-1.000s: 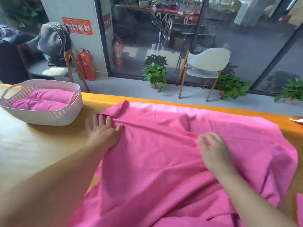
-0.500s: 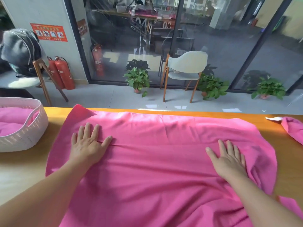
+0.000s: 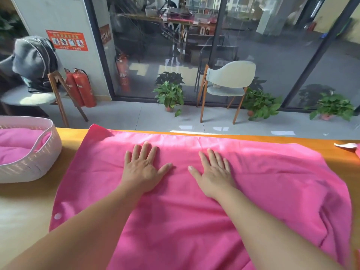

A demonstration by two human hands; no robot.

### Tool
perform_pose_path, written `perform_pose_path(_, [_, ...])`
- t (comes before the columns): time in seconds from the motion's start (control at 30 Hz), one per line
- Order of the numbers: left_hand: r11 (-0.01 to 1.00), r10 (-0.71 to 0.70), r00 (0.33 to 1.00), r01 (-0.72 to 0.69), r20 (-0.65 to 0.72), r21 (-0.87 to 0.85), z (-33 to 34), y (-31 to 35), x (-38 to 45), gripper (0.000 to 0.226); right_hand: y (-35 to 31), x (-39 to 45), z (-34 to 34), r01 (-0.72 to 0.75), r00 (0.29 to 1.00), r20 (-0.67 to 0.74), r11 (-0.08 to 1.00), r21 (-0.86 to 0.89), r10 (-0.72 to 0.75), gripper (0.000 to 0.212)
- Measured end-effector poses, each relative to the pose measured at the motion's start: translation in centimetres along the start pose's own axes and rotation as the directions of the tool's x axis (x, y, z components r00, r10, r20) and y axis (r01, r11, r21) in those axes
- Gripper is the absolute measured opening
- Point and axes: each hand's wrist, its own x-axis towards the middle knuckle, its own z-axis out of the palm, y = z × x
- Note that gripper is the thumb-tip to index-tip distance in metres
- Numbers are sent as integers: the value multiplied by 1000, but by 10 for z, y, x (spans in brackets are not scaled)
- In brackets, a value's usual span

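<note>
I see the cloth (image 3: pixel 243 191) spread on the worktop (image 3: pixel 23 211), just right of the basket (image 3: pixel 35 162). It is bright pink and matte. The far edge is straight with a pale hem, and the edge nearest the basket carries a white snap (image 3: pixel 57 216). The end farthest from the basket is bunched into folds. My left hand (image 3: pixel 143 170) and right hand (image 3: pixel 213 172) press palm-down on the cloth with fingers straight and spread, thumbs apart. The basket holds more pink fabric.
</note>
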Motion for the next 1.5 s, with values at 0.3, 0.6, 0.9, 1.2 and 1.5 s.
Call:
perform_pose_path(0.3, [982,106,991,-116,-77,-146,-13,105,-35,80,39,-21,-20,-122,986,-88,977,176,140,63])
perform_pose_path(0.6, [983,182,983,-182,1,-30,15,129,-81,107,202,-48,-17,-389,917,-77,920,41,391,75])
perform_pose_path(0.9, [975,205,974,-195,97,-105,0,258,-23,83,207,-9,-31,-153,988,-23,984,87,155,70])
perform_pose_path(1.2, [983,181,982,-180,54,-22,23,267,-14,96,302,37,-49,-325,943,-52,944,53,328,74])
perform_pose_path(1.5, [986,166,979,-168,123,7,18,270,-11,90,290,31,-63,-129,992,16,985,111,128,68])
